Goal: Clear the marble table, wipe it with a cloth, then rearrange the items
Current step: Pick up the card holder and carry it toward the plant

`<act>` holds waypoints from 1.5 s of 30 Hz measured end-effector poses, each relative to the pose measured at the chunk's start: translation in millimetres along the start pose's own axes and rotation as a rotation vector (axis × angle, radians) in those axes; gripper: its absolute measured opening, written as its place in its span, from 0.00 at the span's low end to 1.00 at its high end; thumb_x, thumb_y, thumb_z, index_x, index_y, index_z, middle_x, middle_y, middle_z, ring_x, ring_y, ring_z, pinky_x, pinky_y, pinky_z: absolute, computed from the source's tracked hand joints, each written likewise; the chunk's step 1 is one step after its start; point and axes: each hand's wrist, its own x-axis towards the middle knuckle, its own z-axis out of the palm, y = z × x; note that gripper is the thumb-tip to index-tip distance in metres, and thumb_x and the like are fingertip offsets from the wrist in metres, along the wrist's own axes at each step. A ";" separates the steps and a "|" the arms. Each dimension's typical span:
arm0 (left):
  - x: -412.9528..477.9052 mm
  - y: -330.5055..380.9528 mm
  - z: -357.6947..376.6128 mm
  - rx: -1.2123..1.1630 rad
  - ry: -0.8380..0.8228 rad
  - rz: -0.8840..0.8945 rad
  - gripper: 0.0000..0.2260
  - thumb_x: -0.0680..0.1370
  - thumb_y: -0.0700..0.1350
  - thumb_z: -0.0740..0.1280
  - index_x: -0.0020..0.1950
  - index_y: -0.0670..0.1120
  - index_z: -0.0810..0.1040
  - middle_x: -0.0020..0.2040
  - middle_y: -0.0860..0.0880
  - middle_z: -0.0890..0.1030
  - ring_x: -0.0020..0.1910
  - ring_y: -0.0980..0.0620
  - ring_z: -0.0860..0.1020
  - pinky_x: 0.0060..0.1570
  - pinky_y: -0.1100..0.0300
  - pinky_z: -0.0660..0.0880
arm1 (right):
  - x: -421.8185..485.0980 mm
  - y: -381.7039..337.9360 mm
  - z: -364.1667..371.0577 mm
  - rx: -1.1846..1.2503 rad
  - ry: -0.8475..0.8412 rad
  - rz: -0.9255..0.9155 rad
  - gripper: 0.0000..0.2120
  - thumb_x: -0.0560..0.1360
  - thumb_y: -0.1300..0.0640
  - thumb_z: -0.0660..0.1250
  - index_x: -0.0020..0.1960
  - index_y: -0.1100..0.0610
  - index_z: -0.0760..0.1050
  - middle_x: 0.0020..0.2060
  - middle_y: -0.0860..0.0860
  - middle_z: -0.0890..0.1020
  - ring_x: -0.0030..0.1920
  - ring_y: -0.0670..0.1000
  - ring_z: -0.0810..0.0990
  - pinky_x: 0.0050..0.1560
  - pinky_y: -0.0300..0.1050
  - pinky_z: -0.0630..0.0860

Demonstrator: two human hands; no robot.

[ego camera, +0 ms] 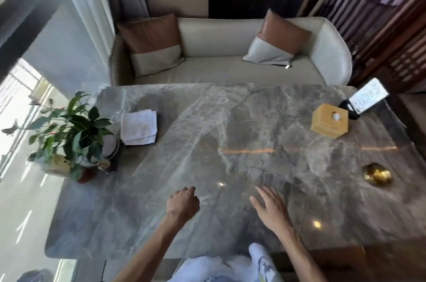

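Observation:
A grey marble table (230,134) fills the middle of the view. A folded white cloth (139,127) lies at its far left, beside a potted green plant (76,134) on the left edge. A yellow hexagonal tissue box (329,124) stands at the far right, with a sign card in a black stand (366,98) behind it. A small gold dish (378,174) sits near the right edge. My left hand (183,204) hovers over the near middle, fingers curled with nothing in them. My right hand (270,209) is beside it, fingers spread, empty.
A cream sofa (219,51) with two brown-and-grey cushions stands behind the table's far edge. A window and curtain are at the left. A dark wooden lattice screen (380,16) is at the right.

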 end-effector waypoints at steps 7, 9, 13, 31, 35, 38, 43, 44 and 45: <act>21.1 59.0 2.2 0.016 -0.042 0.108 0.19 0.80 0.52 0.55 0.68 0.47 0.70 0.64 0.44 0.78 0.63 0.42 0.76 0.60 0.50 0.74 | -31.2 60.5 -27.6 0.161 0.058 0.177 0.52 0.63 0.19 0.36 0.71 0.48 0.71 0.71 0.48 0.72 0.73 0.52 0.67 0.73 0.56 0.62; 25.6 89.1 2.6 0.021 -0.042 0.175 0.19 0.80 0.52 0.55 0.68 0.47 0.70 0.64 0.44 0.78 0.63 0.42 0.77 0.60 0.50 0.74 | -34.8 83.1 -46.1 0.228 0.114 0.222 0.44 0.69 0.23 0.45 0.69 0.52 0.73 0.68 0.50 0.76 0.70 0.53 0.71 0.71 0.55 0.66; 45.3 158.5 -1.7 0.030 -0.025 0.238 0.18 0.80 0.51 0.56 0.68 0.49 0.71 0.65 0.45 0.78 0.63 0.42 0.77 0.59 0.50 0.74 | -32.4 137.1 -92.8 0.379 0.173 0.303 0.26 0.77 0.40 0.61 0.69 0.54 0.73 0.68 0.52 0.75 0.70 0.52 0.71 0.72 0.50 0.66; 215.8 563.4 -18.3 0.042 0.034 0.142 0.18 0.79 0.49 0.58 0.68 0.51 0.72 0.65 0.45 0.78 0.62 0.41 0.77 0.59 0.50 0.73 | 210.4 442.9 -326.4 0.428 0.127 0.119 0.24 0.79 0.45 0.63 0.71 0.53 0.70 0.69 0.51 0.74 0.71 0.51 0.70 0.70 0.44 0.64; 275.7 646.0 -42.7 0.004 0.052 0.182 0.17 0.76 0.47 0.59 0.65 0.51 0.74 0.61 0.42 0.80 0.58 0.39 0.79 0.57 0.49 0.76 | 277.9 475.8 -340.0 0.528 0.097 0.178 0.27 0.77 0.44 0.65 0.72 0.53 0.69 0.71 0.51 0.73 0.72 0.50 0.69 0.71 0.44 0.63; 325.9 695.1 -59.3 -0.113 0.074 0.227 0.17 0.77 0.46 0.59 0.66 0.48 0.73 0.60 0.40 0.81 0.57 0.39 0.80 0.57 0.49 0.77 | 338.7 487.8 -332.8 0.582 0.026 0.193 0.31 0.76 0.42 0.66 0.74 0.53 0.66 0.72 0.51 0.72 0.72 0.50 0.70 0.72 0.46 0.65; 388.2 770.8 -68.3 -0.479 -0.028 0.105 0.27 0.80 0.57 0.60 0.72 0.40 0.64 0.67 0.36 0.74 0.67 0.38 0.72 0.66 0.50 0.69 | 413.1 474.4 -308.3 0.685 0.015 0.210 0.34 0.76 0.46 0.67 0.77 0.53 0.60 0.74 0.51 0.69 0.72 0.51 0.69 0.70 0.48 0.67; 391.9 783.5 -68.3 -0.572 -0.076 0.058 0.31 0.78 0.60 0.60 0.74 0.42 0.62 0.69 0.36 0.71 0.69 0.39 0.71 0.68 0.48 0.68 | 421.3 468.8 -304.8 0.727 0.022 0.196 0.31 0.76 0.46 0.67 0.76 0.52 0.62 0.71 0.50 0.72 0.70 0.50 0.71 0.66 0.46 0.69; 396.3 792.7 -64.9 -0.652 -0.125 0.028 0.33 0.77 0.62 0.60 0.75 0.43 0.59 0.71 0.37 0.70 0.69 0.38 0.71 0.68 0.45 0.69 | 426.2 462.1 -304.5 0.764 0.010 0.194 0.27 0.77 0.46 0.66 0.74 0.51 0.65 0.68 0.49 0.75 0.67 0.50 0.74 0.62 0.44 0.70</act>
